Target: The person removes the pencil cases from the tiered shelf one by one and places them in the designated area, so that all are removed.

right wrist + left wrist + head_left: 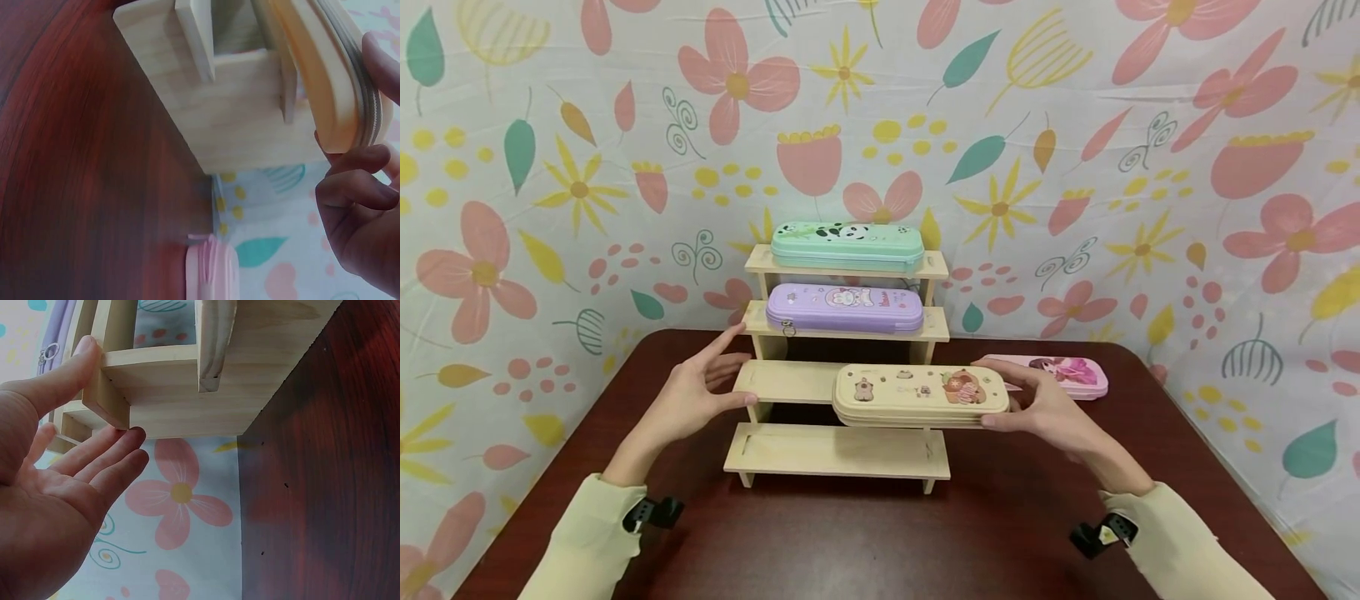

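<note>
The right hand (1048, 410) has its grip clamped on the right end of the cream pencil case (917, 396), with the thumb on one side and the fingers on the other. The cream pencil case lies lengthwise across the right half of the second tier from the bottom of the stepped wooden rack (837, 450), its right end projecting past the side of the rack; contact between case and tier cannot be confirmed. The left hand (692, 387) is at the rack's left side, grip apart, fingers extended and thumb against the end of the same tier. The purple pencil case (846, 308) sits on the next tier up, and the green pencil case (847, 245), with panda print, sits on the top tier. The pink pencil case (1082, 375) lies on the dark worktop (835, 542), right of the rack and partly hidden by the right hand in the head view.
</note>
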Motion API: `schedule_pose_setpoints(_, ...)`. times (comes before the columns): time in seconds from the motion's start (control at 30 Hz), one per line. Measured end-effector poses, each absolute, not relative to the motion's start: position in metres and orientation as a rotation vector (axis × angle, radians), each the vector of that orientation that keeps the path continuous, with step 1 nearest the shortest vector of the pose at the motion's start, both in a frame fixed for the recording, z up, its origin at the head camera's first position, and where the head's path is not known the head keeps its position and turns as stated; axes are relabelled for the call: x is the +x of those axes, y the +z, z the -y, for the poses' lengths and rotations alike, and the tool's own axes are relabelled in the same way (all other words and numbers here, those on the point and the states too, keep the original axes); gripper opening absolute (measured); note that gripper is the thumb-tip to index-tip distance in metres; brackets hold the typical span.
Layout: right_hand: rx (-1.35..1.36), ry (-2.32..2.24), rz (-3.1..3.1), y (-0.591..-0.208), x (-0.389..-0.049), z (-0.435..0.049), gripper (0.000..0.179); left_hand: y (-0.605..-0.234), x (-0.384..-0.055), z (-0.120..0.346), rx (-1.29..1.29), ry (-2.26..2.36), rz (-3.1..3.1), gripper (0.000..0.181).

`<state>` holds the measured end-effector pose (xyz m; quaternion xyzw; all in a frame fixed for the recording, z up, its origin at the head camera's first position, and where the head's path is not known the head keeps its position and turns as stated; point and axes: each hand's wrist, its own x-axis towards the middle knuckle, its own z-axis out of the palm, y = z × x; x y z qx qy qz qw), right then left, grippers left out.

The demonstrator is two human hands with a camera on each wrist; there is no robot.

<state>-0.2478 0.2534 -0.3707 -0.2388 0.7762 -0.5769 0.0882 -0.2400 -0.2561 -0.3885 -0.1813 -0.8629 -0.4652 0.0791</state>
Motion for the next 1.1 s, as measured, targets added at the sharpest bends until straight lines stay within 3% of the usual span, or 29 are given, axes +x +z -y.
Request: schedule_pose_setpoints(1.1, -0.608, -1.624, -2.552, -0.376, -0.223, -0.406, 0.07, -0.386, -0.24, 0.256, -0.532, -1.375, 2.596, 0.104)
